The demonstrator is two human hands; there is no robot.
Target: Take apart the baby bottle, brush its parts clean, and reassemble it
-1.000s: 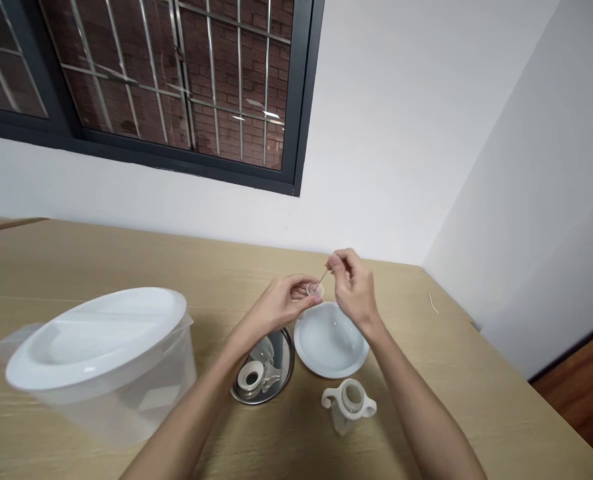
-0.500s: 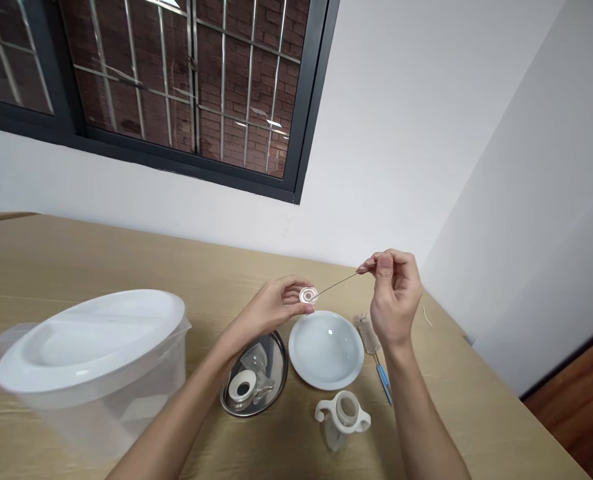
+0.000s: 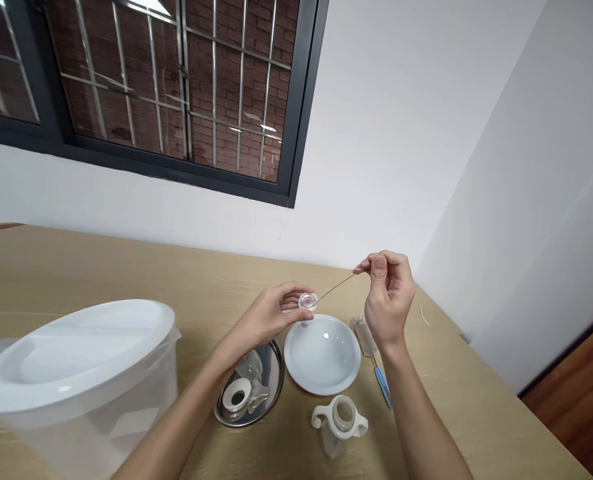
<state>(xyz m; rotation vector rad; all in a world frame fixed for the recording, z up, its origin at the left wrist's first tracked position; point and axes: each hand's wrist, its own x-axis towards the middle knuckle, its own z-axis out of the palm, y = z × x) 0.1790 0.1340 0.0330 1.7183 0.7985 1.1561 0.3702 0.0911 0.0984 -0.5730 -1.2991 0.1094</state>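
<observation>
Fingers: left fingers [image 3: 291, 293] curl narrow around a small clear disc [image 3: 307, 301], holding it by its edge; right fingers [image 3: 379, 267] pinch tight on a thin wire [image 3: 336, 288], with the thumb against the forefinger.
Wire: runs in a straight line, rising from the disc to the right fingertips; its near end meets the disc's centre.
Disc: held up in the air, just above the rim of the bowl, near the left edge of the bowl.
Hands: left hand [image 3: 269, 313] sits over the tray; right hand [image 3: 389, 300] is raised beyond the brush, well apart from the left.
Bowl: white, shallow [image 3: 296, 367], on the counter [image 3: 76, 267] directly below the disc.
Tray: steel [image 3: 279, 373], holding a white ring [image 3: 237, 397] and a clear moulded piece [image 3: 250, 367].
Brush: bottle brush [image 3: 365, 337] with a blue handle, lying just right of the bowl.
Cup: white two-handled cup [image 3: 339, 420], upright near the counter's front.
Tub: large clear tub [image 3: 76, 433] under a white lid [image 3: 71, 353], far left; contents cannot be made out.
</observation>
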